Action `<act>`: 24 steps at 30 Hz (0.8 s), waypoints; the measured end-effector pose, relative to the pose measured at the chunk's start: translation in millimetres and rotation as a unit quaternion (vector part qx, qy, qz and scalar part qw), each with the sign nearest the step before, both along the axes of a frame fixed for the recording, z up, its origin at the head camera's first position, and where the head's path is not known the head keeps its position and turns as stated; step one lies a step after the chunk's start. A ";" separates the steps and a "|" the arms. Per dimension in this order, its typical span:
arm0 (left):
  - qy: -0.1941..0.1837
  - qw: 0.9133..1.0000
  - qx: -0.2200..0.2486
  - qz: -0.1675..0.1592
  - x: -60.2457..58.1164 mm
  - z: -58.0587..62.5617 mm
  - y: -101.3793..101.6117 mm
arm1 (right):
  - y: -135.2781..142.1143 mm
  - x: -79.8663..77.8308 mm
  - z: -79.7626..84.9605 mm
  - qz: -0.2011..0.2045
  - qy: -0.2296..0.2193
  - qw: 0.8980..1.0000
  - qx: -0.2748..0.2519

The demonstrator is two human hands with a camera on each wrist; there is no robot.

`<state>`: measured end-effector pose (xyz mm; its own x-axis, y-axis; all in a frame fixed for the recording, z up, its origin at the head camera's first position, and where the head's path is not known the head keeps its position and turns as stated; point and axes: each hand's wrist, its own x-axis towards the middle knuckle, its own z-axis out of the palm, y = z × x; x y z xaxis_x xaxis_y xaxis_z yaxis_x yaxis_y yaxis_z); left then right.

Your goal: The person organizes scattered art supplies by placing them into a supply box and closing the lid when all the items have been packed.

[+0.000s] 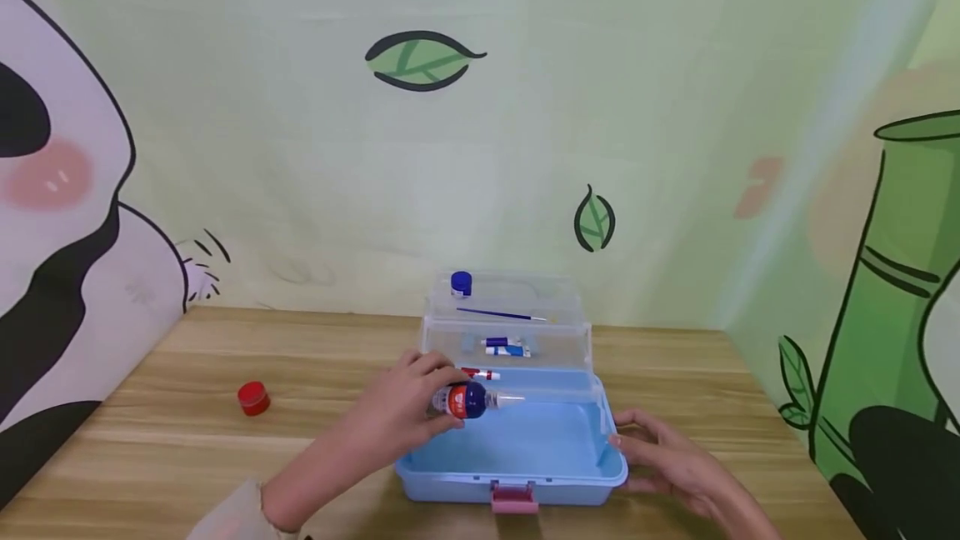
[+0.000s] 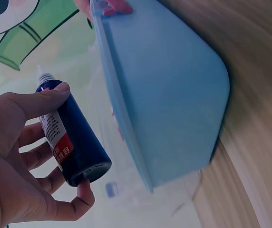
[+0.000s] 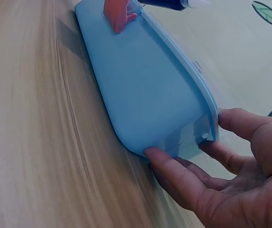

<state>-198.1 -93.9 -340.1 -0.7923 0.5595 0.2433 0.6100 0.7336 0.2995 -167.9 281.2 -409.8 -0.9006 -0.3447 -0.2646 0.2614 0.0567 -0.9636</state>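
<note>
My left hand (image 1: 408,402) holds a small dark blue squeeze bottle (image 1: 467,400) with a red and white label and a clear pointed nozzle. It lies sideways above the light blue plastic storage box (image 1: 510,486), nozzle to the right. In the left wrist view, the thumb presses one side of the bottle (image 2: 79,133) and a fingertip is at its base. My right hand (image 1: 667,461) grips the box's right end, thumb at the rim and fingers against the outer wall, as the right wrist view shows. The clear lid (image 1: 555,340) stands open at the back.
A red-lidded jar (image 1: 254,398) stands on the wooden table at left. In the lid area are a blue-capped jar (image 1: 461,283), a paintbrush (image 1: 502,314) and blue paint tubes (image 1: 506,347). A red-and-white tube (image 1: 483,374) lies near the bottle. A pink latch (image 1: 514,498) hangs in front.
</note>
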 end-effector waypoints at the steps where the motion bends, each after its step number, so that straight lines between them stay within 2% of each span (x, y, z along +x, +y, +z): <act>1: -0.003 1.000 -0.004 -0.004 -0.5 -1.2 3.2 | 0.3 0.8 -0.7 0.000 -0.001 1.000 -0.002; 9: 0.023 0.998 -0.015 -0.048 -1.8 -11.9 22.9 | 0.4 2.3 -2.1 -0.011 -0.002 1.000 0.008; 20: -0.027 0.995 -0.030 -0.087 -2.6 -8.0 38.2 | 1.5 0.9 -3.0 -0.005 0.008 1.000 -0.004; 24: -0.042 0.994 -0.063 -0.084 -2.9 -9.6 42.7 | 0.5 1.3 -5.2 -0.006 0.012 1.000 -0.005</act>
<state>-201.0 -51.2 -349.7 -0.6998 0.7072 0.1005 0.7037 0.6583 0.2674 -166.6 281.7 -414.9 -0.9105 -0.3369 -0.2399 0.2396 0.0432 -0.9699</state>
